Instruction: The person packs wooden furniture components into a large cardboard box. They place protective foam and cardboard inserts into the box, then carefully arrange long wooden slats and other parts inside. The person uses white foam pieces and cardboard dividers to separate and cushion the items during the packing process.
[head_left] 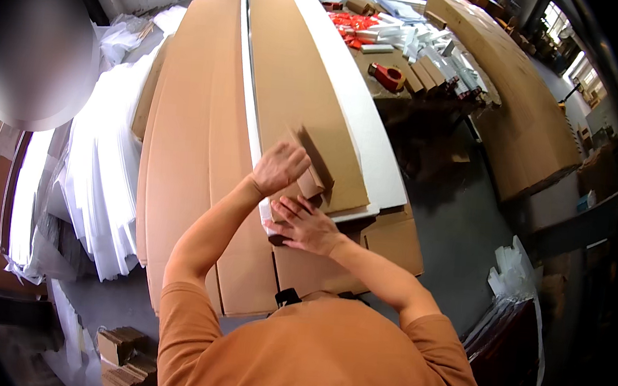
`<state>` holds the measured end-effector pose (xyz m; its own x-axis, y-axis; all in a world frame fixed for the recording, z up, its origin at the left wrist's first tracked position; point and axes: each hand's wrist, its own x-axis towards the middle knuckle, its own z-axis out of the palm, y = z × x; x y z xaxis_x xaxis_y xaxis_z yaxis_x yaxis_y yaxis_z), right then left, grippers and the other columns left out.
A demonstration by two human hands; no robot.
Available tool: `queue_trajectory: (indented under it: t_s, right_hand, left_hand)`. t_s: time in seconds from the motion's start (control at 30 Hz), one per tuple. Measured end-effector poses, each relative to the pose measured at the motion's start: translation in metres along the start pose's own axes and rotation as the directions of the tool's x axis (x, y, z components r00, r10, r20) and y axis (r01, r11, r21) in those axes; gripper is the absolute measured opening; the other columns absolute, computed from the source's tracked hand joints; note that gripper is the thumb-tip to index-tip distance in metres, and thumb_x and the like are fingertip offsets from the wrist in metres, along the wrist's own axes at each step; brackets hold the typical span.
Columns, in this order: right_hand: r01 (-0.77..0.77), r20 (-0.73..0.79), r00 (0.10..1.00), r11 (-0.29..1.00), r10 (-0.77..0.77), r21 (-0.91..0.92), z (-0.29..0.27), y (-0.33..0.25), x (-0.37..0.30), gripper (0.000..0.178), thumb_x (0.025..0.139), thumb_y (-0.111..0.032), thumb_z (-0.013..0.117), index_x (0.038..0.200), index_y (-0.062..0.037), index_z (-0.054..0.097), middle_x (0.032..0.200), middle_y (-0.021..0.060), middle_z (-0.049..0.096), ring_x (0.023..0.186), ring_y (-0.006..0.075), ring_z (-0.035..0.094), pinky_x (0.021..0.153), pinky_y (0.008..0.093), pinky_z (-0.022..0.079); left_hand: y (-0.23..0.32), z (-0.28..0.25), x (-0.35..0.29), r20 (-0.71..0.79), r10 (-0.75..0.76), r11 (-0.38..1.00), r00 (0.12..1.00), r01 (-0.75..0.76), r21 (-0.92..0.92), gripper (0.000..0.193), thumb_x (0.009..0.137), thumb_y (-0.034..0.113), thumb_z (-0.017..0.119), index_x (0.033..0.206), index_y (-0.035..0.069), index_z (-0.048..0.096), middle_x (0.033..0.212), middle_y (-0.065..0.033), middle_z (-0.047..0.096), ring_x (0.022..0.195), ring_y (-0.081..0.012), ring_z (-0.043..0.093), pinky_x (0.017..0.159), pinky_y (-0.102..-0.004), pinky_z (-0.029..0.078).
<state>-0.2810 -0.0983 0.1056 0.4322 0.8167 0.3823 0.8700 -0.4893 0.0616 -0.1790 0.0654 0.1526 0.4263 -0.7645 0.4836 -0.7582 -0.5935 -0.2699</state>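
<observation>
A large flat cardboard sheet (pixel 297 69) lies lengthwise in front of me, with white foam board (pixel 347 80) along its right side. Near its close end stands a small folded cardboard piece (pixel 316 161), its upper edge blurred by motion. My left hand (pixel 280 167) is closed at the left side of this piece, fingers curled against it; the exact grip is partly hidden. Just below, my right hand (pixel 308 226) rests with fingers spread over the near left corner, touching the lower end of the folded piece.
Wider cardboard (pixel 185 111) extends to the left. White foam sheets (pixel 107 170) stand beyond it. At the far right, a table holds a red tape dispenser (pixel 386 76), red packets (pixel 353 24) and white strips. A long carton (pixel 512 100) stands further right; wrapped goods (pixel 510 318) are nearer.
</observation>
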Motion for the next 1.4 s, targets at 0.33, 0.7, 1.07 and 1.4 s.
queue_trajectory:
  t_s: [0.33,0.7,1.07,1.4]
  right_hand:
    - [-0.015,-0.024,1.000,1.000,0.016,0.023,-0.008,-0.006,0.003,0.071,0.068,-0.040,0.072,0.132,-0.0271,0.044,0.135,0.0072,0.042,0.127,0.0240,0.039,0.103,0.0451,0.031]
    - [0.027,-0.073,0.997,0.988,-0.038,-0.152,0.000,-0.005,0.007,0.049,0.082,-0.033,0.059,0.130,-0.0298,0.049,0.135,0.0067,0.043,0.122,0.0227,0.043,0.102,0.0430,0.032]
    - [-0.039,0.028,0.999,0.996,0.037,0.086,-0.019,-0.011,0.008,0.058,0.074,-0.037,0.066,0.128,-0.0253,0.051,0.138,0.0097,0.039,0.128,0.0253,0.036,0.107,0.0454,0.025]
    - [-0.013,0.022,1.000,0.997,0.011,0.078,-0.019,-0.009,0.007,0.058,0.074,-0.037,0.066,0.128,-0.0234,0.050,0.138,0.0117,0.039,0.128,0.0268,0.036,0.107,0.0460,0.025]
  left_hand:
    - [0.020,-0.032,-0.139,-0.317,-0.925,0.359,0.209,0.754,-0.549,0.019,0.087,0.006,0.054,0.100,0.002,0.042,0.082,-0.0111,0.048,0.069,-0.0218,0.046,0.064,-0.0339,0.043]
    - [0.172,0.059,-0.155,-0.054,-0.994,0.096,0.092,0.544,-0.833,0.052,0.092,0.029,0.044,0.129,-0.003,0.026,0.123,-0.0184,0.032,0.116,-0.0284,0.035,0.101,-0.0401,0.027]
    - [0.149,0.035,-0.192,0.496,-0.720,-0.278,0.485,0.454,-0.847,0.058,0.089,0.006,0.058,0.139,0.006,0.029,0.117,-0.0060,0.051,0.100,-0.0153,0.051,0.087,-0.0284,0.043]
    - [0.102,-0.007,-0.178,0.387,-0.591,0.259,0.708,0.621,-0.740,0.052,0.077,0.004,0.069,0.122,0.005,0.043,0.110,-0.0137,0.051,0.101,-0.0313,0.054,0.083,-0.0387,0.045]
